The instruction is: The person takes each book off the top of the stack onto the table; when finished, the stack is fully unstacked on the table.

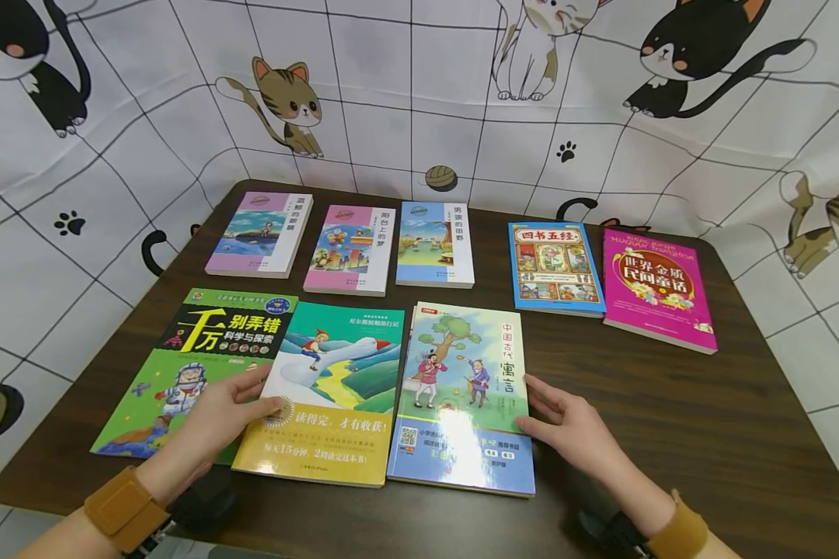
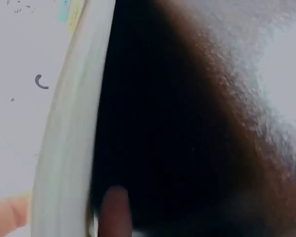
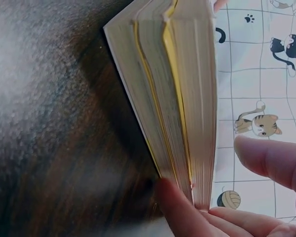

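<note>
My left hand pinches the left edge of a green and yellow paperback, which has a goose on its cover. Its thumb lies over the cover, and in the left wrist view a finger reaches into the shadow beneath. Beside that book, a green and blue book with a tree picture lies uppermost on a pile. The right wrist view shows the pile's page edges, split by yellow strips. My right hand touches the pile's right side with extended fingers; its thumb is apart from the fingers.
A green and black book lies partly under my left forearm. Along the back stand flat three picture-covered books, one at the far left. A blue-edged book and a pink book lie right on the brown table.
</note>
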Demonstrator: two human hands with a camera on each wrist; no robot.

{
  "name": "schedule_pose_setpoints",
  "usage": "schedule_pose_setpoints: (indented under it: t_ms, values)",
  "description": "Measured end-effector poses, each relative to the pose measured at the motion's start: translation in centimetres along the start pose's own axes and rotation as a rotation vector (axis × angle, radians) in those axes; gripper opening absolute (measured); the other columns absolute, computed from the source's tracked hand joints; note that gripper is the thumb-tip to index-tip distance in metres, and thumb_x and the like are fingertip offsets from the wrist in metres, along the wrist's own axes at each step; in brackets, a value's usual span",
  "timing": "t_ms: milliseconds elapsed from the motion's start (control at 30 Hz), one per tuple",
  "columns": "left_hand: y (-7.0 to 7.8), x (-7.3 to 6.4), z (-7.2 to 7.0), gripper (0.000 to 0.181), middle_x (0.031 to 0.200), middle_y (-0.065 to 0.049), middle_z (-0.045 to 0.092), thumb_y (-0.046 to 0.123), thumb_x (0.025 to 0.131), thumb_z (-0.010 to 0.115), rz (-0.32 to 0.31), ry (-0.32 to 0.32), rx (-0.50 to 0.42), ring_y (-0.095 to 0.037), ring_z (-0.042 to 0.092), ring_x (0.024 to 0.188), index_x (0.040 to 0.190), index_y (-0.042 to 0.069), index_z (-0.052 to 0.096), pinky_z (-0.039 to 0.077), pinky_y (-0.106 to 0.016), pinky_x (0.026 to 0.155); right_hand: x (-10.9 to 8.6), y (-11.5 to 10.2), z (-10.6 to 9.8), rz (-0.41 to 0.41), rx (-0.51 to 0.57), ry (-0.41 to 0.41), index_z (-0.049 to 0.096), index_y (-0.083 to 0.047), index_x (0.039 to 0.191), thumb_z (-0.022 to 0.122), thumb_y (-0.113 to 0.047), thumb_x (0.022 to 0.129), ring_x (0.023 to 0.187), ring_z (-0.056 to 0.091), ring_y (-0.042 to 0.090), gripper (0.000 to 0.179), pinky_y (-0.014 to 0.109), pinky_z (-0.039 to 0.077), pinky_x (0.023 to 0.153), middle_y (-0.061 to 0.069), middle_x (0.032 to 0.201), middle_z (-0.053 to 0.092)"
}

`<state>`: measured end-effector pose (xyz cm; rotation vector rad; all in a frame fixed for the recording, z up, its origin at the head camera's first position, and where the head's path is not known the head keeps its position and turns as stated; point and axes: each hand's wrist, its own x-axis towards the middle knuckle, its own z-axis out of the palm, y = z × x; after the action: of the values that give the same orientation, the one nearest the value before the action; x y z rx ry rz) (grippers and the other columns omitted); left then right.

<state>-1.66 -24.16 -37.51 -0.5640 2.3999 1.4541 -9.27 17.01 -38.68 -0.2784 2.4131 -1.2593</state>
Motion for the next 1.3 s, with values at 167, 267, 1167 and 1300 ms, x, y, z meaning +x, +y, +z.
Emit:
schedule_pose_setpoints:
  t_ms: [167,267,1167,1300]
  values:
    - [0.9,-0.1,0.2,0.082,0.134,-0.024,0.028,0.042,0.082,0.056,-0.031,-0.077,0.045,-0.035,0.028,0.121,0.137,-0.002,0.016,0.032,-0.047,0.092,0.1,-0.1,0.1,-0.004,-0.032,0.029,0.037,-0.006,0.132,0.067,-0.033,0.076,0.112,0.044,0.024,0.069,0.035,0.042,0.083,0.016,0.127,0.043]
    - [1.5,-0.4,0.4,0.084,0.137,-0.024,0.023,0.044,0.082,0.054,-0.049,-0.089,0.069,-0.036,0.023,0.124,0.137,-0.004,0.012,0.026,-0.049,0.095,0.1,-0.2,0.2,-0.006,-0.036,0.030,0.035,-0.005,0.133,0.067,-0.034,0.076,0.114,0.042,0.025,0.071,0.036,0.042,0.084,0.016,0.129,0.041]
    - [8.9,0.3,4.2,0.074,0.140,-0.010,0.025,0.050,0.084,0.046,0.315,-0.243,-0.018,-0.027,0.027,0.125,0.139,0.008,0.018,0.027,-0.047,0.095,1.0,0.1,0.5,0.005,-0.248,0.110,0.030,-0.005,0.136,0.060,-0.053,0.073,0.113,0.042,0.032,0.084,0.044,0.040,0.086,0.015,0.132,0.038]
    - [9.3,1.3,5.6,0.072,0.138,-0.007,0.028,0.051,0.084,0.046,0.290,-0.288,-0.032,-0.026,0.028,0.124,0.139,0.011,0.022,0.026,-0.049,0.096,1.2,0.2,0.7,0.018,-0.354,0.125,0.031,-0.007,0.136,0.057,-0.059,0.072,0.115,0.039,0.035,0.086,0.051,0.036,0.086,0.016,0.130,0.040]
